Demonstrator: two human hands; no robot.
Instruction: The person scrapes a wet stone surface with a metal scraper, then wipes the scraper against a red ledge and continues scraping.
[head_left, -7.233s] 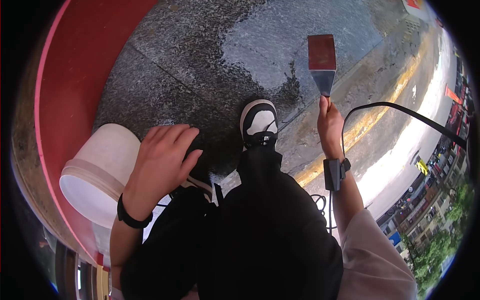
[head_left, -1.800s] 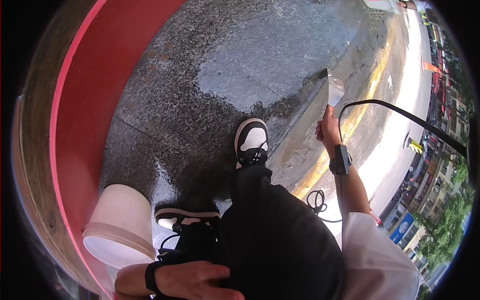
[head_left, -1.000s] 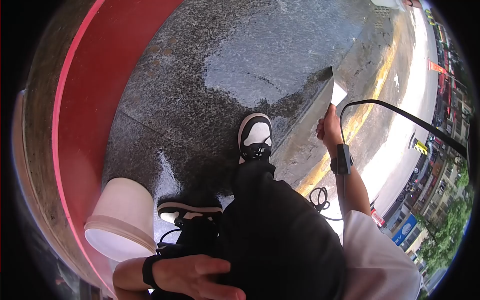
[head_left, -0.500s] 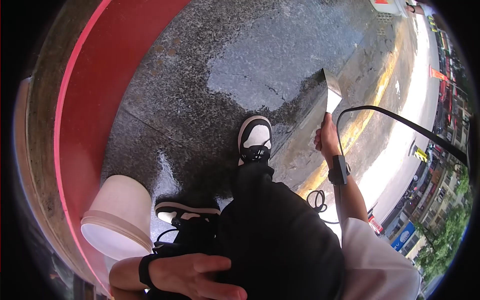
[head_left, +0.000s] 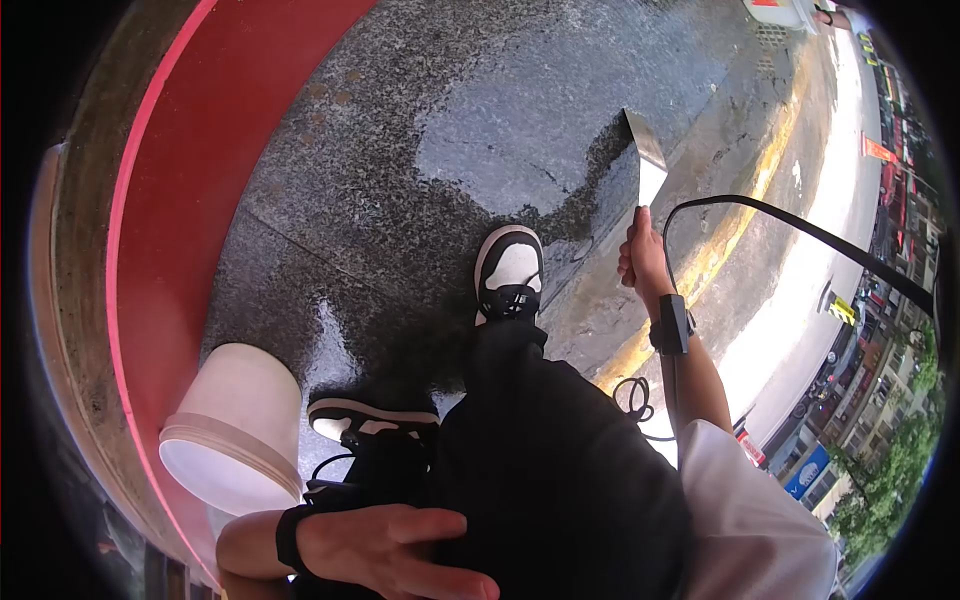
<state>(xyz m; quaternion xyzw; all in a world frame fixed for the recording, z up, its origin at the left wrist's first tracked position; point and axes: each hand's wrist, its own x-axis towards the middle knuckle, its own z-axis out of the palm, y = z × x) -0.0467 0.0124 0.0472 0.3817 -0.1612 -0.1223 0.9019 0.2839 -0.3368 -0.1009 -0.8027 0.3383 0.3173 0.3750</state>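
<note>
My right hand (head_left: 645, 262) is wrapped round the handle of a scraper (head_left: 648, 160) with a wide, shiny metal blade. The blade points away from me, above the wet pavement beside the kerb line; the grip is mostly hidden in my fingers. Over my black trousers at the bottom, my left hand (head_left: 400, 550) hangs with fingers apart and nothing in it. Left of that hand, a white plastic bucket (head_left: 245, 400) stands near the red wall base.
Wet dark pavement (head_left: 350, 180) has a shiny puddle (head_left: 530, 130) on it. My shoes (head_left: 515, 270) stand on the pavement. A black cable (head_left: 800, 225) runs from my right wrist. To the right are a yellow line (head_left: 740, 235) and the road. Another person's hand (head_left: 828, 18) shows at top right.
My right hand and the scraper have moved slightly forward and to the left. The left hand has stayed nearly where it was.
</note>
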